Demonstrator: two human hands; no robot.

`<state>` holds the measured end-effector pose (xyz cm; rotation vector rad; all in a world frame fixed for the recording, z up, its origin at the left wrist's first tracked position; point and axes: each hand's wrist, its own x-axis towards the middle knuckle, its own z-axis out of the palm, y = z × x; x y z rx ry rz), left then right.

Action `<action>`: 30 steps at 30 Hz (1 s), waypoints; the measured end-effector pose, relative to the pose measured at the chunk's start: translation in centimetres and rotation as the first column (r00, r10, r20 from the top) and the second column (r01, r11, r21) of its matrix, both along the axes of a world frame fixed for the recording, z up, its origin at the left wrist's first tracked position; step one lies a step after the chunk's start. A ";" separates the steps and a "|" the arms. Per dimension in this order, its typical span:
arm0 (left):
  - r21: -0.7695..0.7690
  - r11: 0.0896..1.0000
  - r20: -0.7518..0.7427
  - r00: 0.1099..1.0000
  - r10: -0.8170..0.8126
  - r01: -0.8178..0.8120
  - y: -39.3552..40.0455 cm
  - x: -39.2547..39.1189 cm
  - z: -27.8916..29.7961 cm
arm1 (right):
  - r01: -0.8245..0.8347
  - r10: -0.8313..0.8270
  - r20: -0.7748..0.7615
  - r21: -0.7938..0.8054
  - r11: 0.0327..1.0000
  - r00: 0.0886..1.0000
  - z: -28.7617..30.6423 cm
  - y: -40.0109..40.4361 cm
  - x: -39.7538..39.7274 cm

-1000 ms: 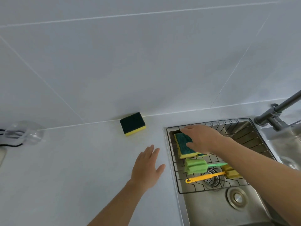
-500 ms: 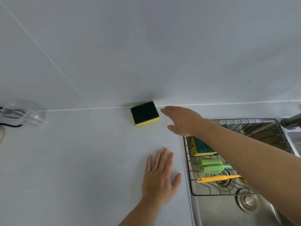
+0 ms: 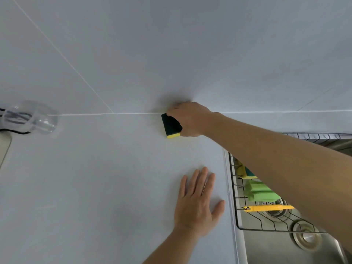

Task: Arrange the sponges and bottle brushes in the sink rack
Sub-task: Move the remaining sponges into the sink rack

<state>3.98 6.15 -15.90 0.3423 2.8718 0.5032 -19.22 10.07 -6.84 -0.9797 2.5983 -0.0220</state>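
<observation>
Head view shows our right hand (image 3: 187, 119) closed around the sponge (image 3: 170, 126) at twelve o'clock on the counter (image 3: 95, 178), against the wall, fingers pinching its edges. Its dark scouring face is up, yellow foam below. The sink rack (image 3: 235, 206) lies toward four o'clock; our left hand (image 3: 196, 202) rests spread flat.

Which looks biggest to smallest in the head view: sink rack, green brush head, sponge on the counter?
1. sink rack
2 and 3. green brush head and sponge on the counter: look alike in size, both partly hidden by the right arm, so not ranked.
</observation>
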 end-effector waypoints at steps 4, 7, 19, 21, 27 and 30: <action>-0.006 1.000 -0.004 1.000 0.009 -0.009 0.0 0.0 -0.1 | 0.009 -0.008 0.020 -0.057 0.998 1.000 -0.2 0.1 0.2; -0.017 1.000 -0.016 1.000 0.020 -0.021 0.0 0.0 -0.1 | 0.045 -0.041 0.044 -0.115 0.992 0.998 0.3 1.3 1.1; -0.048 0.997 -0.076 0.996 0.049 -0.053 0.0 0.1 -0.2 | 0.386 -0.363 0.131 -0.363 0.848 0.922 1.8 16.5 9.3; -0.058 0.997 -0.079 0.995 0.056 -0.060 0.2 0.2 -0.2 | 0.426 -0.407 0.134 -0.382 0.820 0.904 1.6 19.4 10.5; -0.066 0.995 -0.083 0.994 0.070 -0.076 0.2 0.3 0.0 | 0.591 -0.584 0.167 -0.438 0.678 0.794 1.3 27.8 12.7; -0.070 0.994 -0.089 0.993 0.072 -0.079 0.2 0.3 0.0 | 0.676 -0.681 0.183 -0.448 0.585 0.709 0.5 32.2 13.2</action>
